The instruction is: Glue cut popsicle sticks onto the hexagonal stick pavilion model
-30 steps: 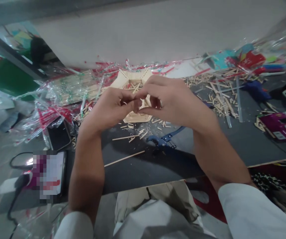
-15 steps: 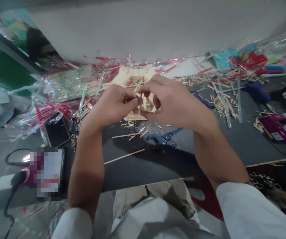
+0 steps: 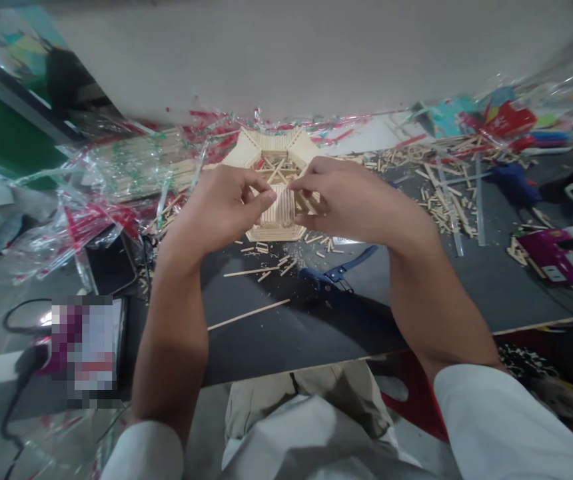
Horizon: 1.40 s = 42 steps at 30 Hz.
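Observation:
A small model building (image 3: 271, 143) made of pale thin wooden sticks stands at the far side of the dark table, its flared roof panels at the back. At its front is a slatted stick panel (image 3: 279, 208) between my two hands. My left hand (image 3: 226, 207) is at the panel's left edge, thumb and index finger pressed together; whatever is in the pinch is hidden. On the other side, my right hand (image 3: 341, 200) has its thumb and fingers apart, tips close to the panel's right edge. Whether those tips touch it I cannot tell.
Blue-handled cutters (image 3: 336, 277) lie in front of the model, near loose sticks (image 3: 249, 312) and cut bits. Plastic-wrapped stick bundles (image 3: 141, 163) are at left, beside a dark phone (image 3: 111, 261). More stick offcuts (image 3: 449, 207), a blue tool (image 3: 516, 183) and a purple power strip (image 3: 559, 257) are at right.
My hands have moved apart from each other, the left one leftward and the right one slightly rightward. The slatted panel between them now shows more fully.

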Motion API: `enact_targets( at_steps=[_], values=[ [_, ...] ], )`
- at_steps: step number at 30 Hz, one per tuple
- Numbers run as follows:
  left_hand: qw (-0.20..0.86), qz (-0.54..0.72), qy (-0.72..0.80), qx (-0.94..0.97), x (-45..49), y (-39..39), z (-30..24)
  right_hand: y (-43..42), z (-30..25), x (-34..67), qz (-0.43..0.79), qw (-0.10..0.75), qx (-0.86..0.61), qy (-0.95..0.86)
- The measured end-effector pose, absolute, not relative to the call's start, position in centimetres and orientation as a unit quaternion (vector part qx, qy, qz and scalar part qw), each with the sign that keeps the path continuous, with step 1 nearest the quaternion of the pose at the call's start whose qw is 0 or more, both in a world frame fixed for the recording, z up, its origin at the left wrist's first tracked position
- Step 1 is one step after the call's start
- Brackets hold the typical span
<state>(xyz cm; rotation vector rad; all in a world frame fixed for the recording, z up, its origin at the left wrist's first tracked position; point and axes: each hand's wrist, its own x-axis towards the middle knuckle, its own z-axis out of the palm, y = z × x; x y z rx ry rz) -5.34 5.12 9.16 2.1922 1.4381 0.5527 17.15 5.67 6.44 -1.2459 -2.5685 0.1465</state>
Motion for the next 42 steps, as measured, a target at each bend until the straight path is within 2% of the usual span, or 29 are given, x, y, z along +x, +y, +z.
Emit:
enact_targets(
  at_steps=[23, 35, 42],
  values=[
    [0.161, 0.153, 0.521, 0.824, -4.4, 4.6, 8.8, 6.1, 7.0, 17.2, 0.063, 0.09, -0.428, -0.897],
    [0.164, 0.14, 0.514, 0.83, -4.0, 4.6, 8.5, 5.4, 7.4, 16.9, 0.046, 0.047, -0.429, -0.901],
    [0.156, 0.143, 0.51, 0.833, -4.0, 4.6, 8.3, 5.6, 7.4, 16.9, 0.051, 0.054, -0.425, -0.902]
  ],
)
